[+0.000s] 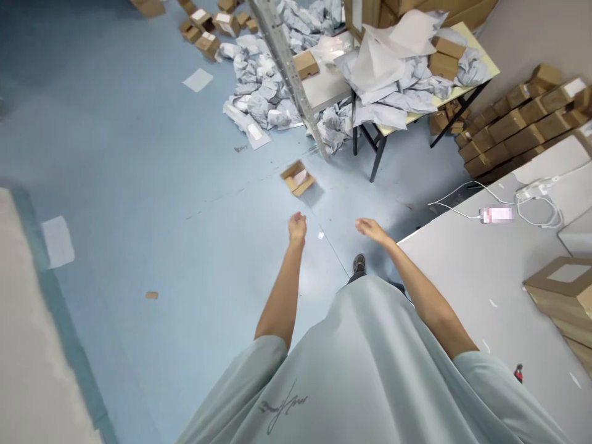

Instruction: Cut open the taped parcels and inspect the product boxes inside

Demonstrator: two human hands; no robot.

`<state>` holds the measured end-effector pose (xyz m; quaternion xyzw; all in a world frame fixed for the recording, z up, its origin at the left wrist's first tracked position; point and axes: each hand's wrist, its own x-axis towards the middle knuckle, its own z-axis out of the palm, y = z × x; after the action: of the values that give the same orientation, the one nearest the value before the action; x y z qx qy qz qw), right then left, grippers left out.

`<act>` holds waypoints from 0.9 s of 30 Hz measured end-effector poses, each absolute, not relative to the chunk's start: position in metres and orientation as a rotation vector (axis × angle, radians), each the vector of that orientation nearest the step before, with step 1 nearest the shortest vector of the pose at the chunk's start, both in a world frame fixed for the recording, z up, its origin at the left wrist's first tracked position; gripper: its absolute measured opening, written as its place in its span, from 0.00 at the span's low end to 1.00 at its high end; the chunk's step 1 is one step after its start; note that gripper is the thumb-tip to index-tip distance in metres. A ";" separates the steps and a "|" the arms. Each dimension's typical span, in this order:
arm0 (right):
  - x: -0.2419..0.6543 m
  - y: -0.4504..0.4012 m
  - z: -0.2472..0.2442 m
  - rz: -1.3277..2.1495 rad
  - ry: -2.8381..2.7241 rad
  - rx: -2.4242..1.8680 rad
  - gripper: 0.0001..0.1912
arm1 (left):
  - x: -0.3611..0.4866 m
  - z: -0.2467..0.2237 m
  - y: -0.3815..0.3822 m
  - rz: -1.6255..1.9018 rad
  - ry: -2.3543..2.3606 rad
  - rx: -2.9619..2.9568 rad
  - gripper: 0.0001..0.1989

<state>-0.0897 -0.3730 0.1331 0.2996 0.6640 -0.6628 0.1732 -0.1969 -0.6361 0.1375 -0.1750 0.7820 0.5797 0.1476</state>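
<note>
A small open cardboard box (298,179) with something pale inside appears beyond my hands, above the blue floor (208,246) and slightly blurred. Nearest to it is my left hand (297,228), its fingers curled together and nothing visible in them; a gap separates hand and box. My right hand (370,229) is held out to the right, fingers stretched and holding nothing, close to the corner of a white table (453,259). Neither hand touches anything.
Grey plastic parcels (263,92) lie heaped behind a metal post (289,68). More parcels cover a yellow-edged table (481,52). Stacked cardboard boxes (518,126) stand at the right. On the white table are a cabled phone (497,214) and a large box (562,283).
</note>
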 end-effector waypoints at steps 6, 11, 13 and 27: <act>0.072 -0.314 0.143 -1.965 1.803 1.396 0.19 | -0.115 0.107 -0.503 1.463 2.073 -0.220 0.07; 0.197 -0.290 0.162 -2.108 1.644 1.972 0.22 | -0.049 0.122 -0.405 1.325 1.847 0.244 0.09; 0.245 -0.283 0.168 -2.165 1.571 2.202 0.22 | -0.024 0.130 -0.371 1.253 1.774 0.391 0.10; 0.588 -0.148 0.171 -2.125 1.520 2.978 0.22 | 0.269 0.152 -0.160 0.968 1.550 0.775 0.15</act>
<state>0.5877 -0.1477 0.1714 0.6895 0.3520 -0.4920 -0.3984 0.2685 -0.1598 0.1520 0.3268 0.6537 0.4083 0.5469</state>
